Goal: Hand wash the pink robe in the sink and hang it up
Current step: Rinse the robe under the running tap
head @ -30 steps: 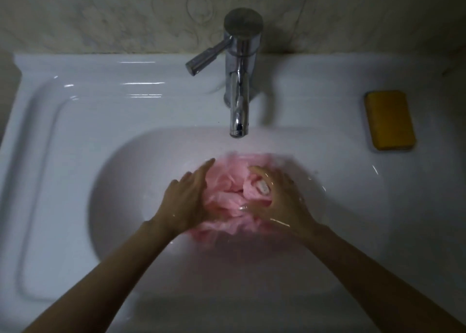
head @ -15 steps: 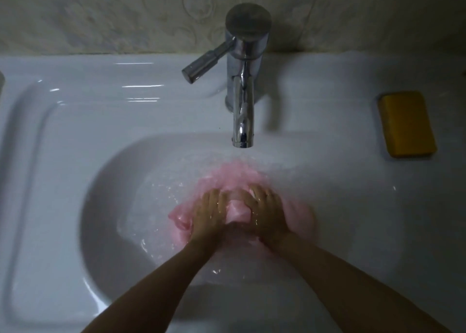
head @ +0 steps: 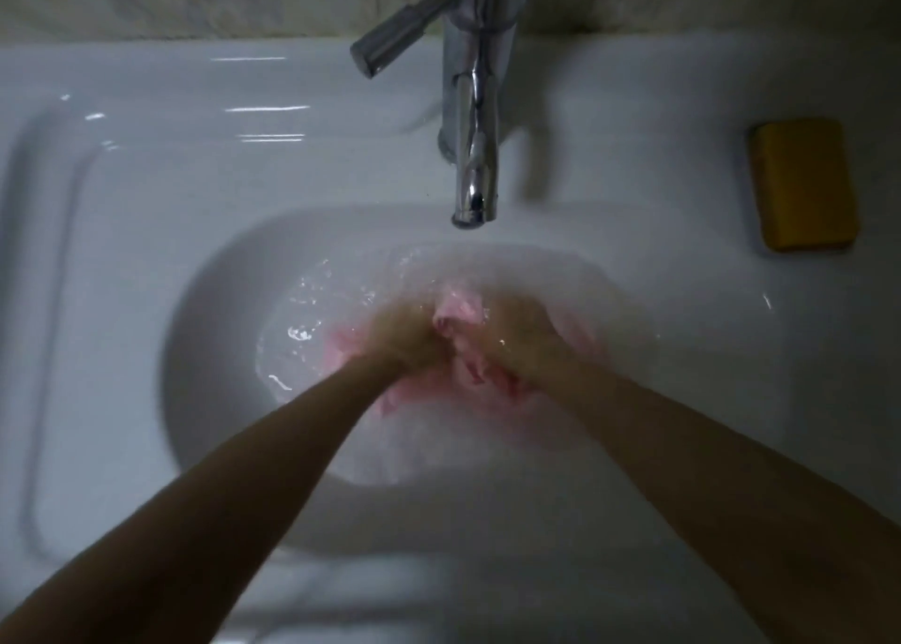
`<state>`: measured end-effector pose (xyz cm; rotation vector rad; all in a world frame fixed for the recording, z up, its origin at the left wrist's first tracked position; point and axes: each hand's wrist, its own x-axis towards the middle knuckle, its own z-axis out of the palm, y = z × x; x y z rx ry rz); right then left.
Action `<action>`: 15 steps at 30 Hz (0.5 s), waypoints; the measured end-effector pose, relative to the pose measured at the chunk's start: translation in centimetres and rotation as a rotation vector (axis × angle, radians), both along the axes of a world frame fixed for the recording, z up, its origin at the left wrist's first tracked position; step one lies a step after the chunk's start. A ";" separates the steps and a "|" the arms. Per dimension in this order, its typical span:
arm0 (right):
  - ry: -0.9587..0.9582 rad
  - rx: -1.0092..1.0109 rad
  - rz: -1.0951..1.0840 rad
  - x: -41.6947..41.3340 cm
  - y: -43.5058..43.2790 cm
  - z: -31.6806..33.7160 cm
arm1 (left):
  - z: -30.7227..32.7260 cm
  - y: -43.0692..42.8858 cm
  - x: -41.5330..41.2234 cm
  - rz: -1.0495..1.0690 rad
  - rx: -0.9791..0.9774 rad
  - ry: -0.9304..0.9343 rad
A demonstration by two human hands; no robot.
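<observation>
- The pink robe (head: 460,308) is lying bunched and wet in the basin of the white sink (head: 146,263), at the basin's middle and just in front of the spout.
- The left hand (head: 403,337) is resting on the robe's left part, with its wrist over pink cloth that is spreading toward the basin's left side.
- The right hand (head: 519,342) is resting on the robe's right part, close beside the left hand.
- A ridge of pink cloth is standing up between the two hands.
- Both hands are blurring with motion, so I cannot tell whether the fingers are clamping the cloth or lying flat on it.
- Water (head: 312,321) is rippling and glinting in the basin to the left of the hands.
- The chrome faucet (head: 475,155) is standing at the middle of the sink's back edge, its spout reaching out over the basin's far rim.
- The faucet's lever (head: 396,41) is pointing toward the back left.
- A yellow block (head: 804,185) is lying flat on the sink's ledge near the back right corner, well apart from the hands.
- Both bare forearms are reaching in over the sink's front edge.
</observation>
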<state>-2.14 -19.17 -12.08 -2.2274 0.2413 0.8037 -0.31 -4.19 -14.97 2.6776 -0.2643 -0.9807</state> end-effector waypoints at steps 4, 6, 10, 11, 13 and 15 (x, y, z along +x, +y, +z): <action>-0.247 0.045 0.120 0.7 -1.9 2.8 | 5.7 1.9 -0.4 0.180 -0.517 -0.051; -0.271 0.227 0.186 -0.9 -3.8 4.2 | 8.1 3.1 -2.2 0.200 -0.660 -0.034; -0.383 0.046 0.210 -4.2 -5.5 4.3 | 7.2 3.5 -4.8 -0.063 -0.318 -0.417; -0.424 -0.102 0.220 -4.9 -5.5 3.5 | 5.5 3.2 -5.4 -0.171 -0.154 -0.529; -0.438 -0.289 0.303 -6.0 -5.0 1.3 | 2.5 2.2 -6.4 -0.250 -0.004 -0.554; -0.430 -0.314 0.335 -6.4 -4.1 -1.1 | 0.3 1.4 -7.0 -0.214 -0.023 -0.456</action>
